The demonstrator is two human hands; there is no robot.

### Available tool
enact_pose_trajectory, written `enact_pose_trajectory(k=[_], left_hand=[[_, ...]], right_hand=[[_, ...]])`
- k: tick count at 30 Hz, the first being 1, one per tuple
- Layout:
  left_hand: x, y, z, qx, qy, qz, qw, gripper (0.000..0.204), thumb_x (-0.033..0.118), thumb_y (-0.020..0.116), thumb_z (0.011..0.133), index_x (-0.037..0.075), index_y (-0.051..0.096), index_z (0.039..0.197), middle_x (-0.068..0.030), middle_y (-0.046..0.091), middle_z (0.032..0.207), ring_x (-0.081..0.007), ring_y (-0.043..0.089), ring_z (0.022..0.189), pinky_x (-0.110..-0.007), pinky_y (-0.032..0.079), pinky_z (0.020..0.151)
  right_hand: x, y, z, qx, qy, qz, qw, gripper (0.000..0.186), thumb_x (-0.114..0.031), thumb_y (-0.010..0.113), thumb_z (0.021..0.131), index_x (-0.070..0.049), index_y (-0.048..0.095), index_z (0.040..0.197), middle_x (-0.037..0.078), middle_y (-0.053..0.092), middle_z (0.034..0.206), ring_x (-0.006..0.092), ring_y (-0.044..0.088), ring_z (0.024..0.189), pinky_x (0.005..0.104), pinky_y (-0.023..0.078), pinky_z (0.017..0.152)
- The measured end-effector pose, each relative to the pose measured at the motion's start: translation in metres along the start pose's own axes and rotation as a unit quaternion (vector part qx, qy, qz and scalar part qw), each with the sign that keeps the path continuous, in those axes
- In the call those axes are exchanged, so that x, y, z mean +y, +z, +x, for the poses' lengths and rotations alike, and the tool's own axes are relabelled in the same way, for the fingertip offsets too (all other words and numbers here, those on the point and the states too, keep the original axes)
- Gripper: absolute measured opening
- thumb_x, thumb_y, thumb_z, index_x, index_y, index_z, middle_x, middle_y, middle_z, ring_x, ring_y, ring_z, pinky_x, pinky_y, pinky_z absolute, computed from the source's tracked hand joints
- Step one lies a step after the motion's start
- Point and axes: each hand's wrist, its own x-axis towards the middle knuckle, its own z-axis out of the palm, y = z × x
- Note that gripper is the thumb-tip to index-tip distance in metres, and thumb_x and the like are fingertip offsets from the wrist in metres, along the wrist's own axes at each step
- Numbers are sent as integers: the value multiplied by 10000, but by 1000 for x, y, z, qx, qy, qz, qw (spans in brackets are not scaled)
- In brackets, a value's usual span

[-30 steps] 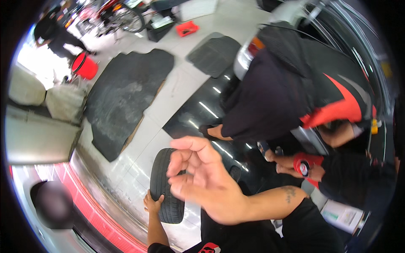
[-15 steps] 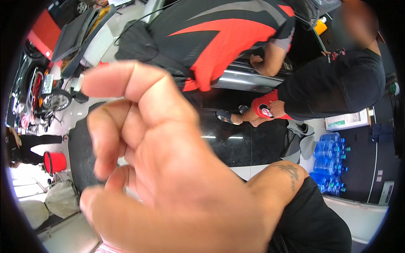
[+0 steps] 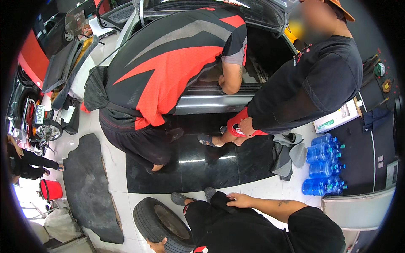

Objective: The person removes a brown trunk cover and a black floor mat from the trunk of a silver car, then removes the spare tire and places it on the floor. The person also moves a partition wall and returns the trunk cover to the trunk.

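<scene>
In the head view, my left hand point(image 3: 157, 243) grips the near edge of a tire point(image 3: 145, 217), which leans tilted on the tiles beside my feet, its rim point(image 3: 172, 220) facing up. My right hand point(image 3: 237, 200) is down at my body, fingers closed on black fabric point(image 3: 220, 197) of my clothing. Beyond my feet, a person in a black-and-red shirt point(image 3: 168, 76) bends into the open rear of a silver car point(image 3: 211, 100). A person in a dark shirt and red shorts point(image 3: 320, 80) stands at the right, a hand on the shorts.
A dark mat point(image 3: 87, 189) lies on the left, near a red bucket point(image 3: 50, 189). Several blue water jugs point(image 3: 318, 168) and grey folded pieces point(image 3: 287, 156) stand at right. A motorcycle point(image 3: 46, 126), padded panels point(image 3: 67, 67) and another person point(image 3: 29, 162) are along the left.
My right hand, raised close to the camera with curled fingers earlier, has dropped to my clothing. The view has shifted, showing the car and both people more fully. My left hand remains on the tire.
</scene>
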Motion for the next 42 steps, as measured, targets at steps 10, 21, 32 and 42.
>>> enact_pose_trajectory(k=[10, 21, 32, 42], left_hand=[[-4, 53, 7, 137, -216, -5, 967, 1517, 171, 1051, 456, 287, 106, 1638, -284, 426, 1479, -465, 484, 1350, -542, 435, 1138], [-15, 69, -2, 160, -177, -36, 970, 1497, 149, 1041, 488, 298, 99, 1641, -276, 418, 1494, -456, 453, 1371, -542, 420, 1152], [18, 48, -29, 138, -203, -59, 968, 1413, 98, 1005, 576, 321, 108, 1645, -267, 328, 1577, -445, 450, 1393, -543, 476, 1111], [30, 38, -28, 131, -199, -37, 970, 1384, 142, 1000, 605, 337, 104, 1641, -263, 391, 1545, -457, 461, 1387, -544, 482, 1100]], right_hand=[[91, 2, -11, -161, 72, 27, 984, 813, -575, 567, 980, -137, 350, 1629, 198, 335, 1669, 350, 319, 1542, 433, 264, 1252], [93, -19, -14, 168, 19, -57, 984, 572, -144, 795, 845, -112, 635, 1393, 98, 739, 1264, 317, 699, 1158, 407, 537, 1027], [35, -24, -44, 147, 37, -139, 979, 586, -578, 801, 830, -51, 774, 1085, 207, 762, 903, 364, 745, 941, 432, 573, 890], [-241, -17, -184, 29, -405, 383, 830, 349, 11, 717, 947, -65, 584, 1261, -36, 461, 977, 44, 456, 838, 218, 407, 756]])
